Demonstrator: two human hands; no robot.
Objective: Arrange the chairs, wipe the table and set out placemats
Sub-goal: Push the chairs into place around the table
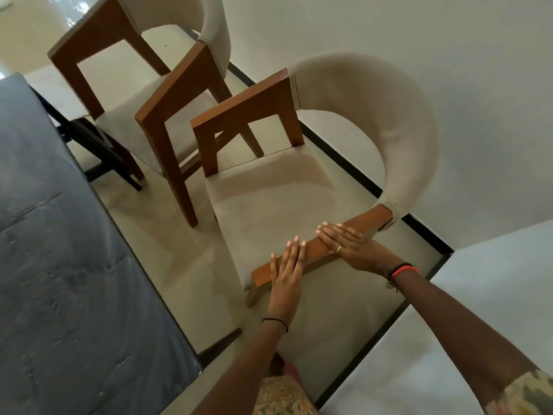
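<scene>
Step in hand, as judged: arranging the chairs, here positioning the nearer one at the desk.

Grip state: the left hand [285, 266] lies flat across the near brown wooden armrest [371, 218], fingers straight and close together, pinching nothing. The right hand [344, 242] lies across the same armrest just beyond it, fingers laid over the top. Its thumb is hidden, so whether it hooks beneath the rail cannot be told.

Procedure:
1. Push along the rail, not down on it. Downward load on one armrest may tip the chair.
2. Keep the hands spaced apart on the rail so the chair does not swivel about one leg.
3. Lift slightly or slide slowly. The legs may scrape the pale tiled floor [167, 235].
4. Stop before the front legs meet the desk frame.

Location and orientation: the beige upholstered chair with brown wooden armrests [269, 205] stands on the floor between the dark grey-blue desk [59, 265] on the left and the white wall [449, 55]. Its open front points toward the desk; its curved padded backrest [404, 115] points toward the wall. The long axis of the held armrest runs from desk side to wall side.

Beyond it, a second matching chair [128, 115] stands just beside the first, facing the desk likewise, armrests near but apparently apart.
</scene>
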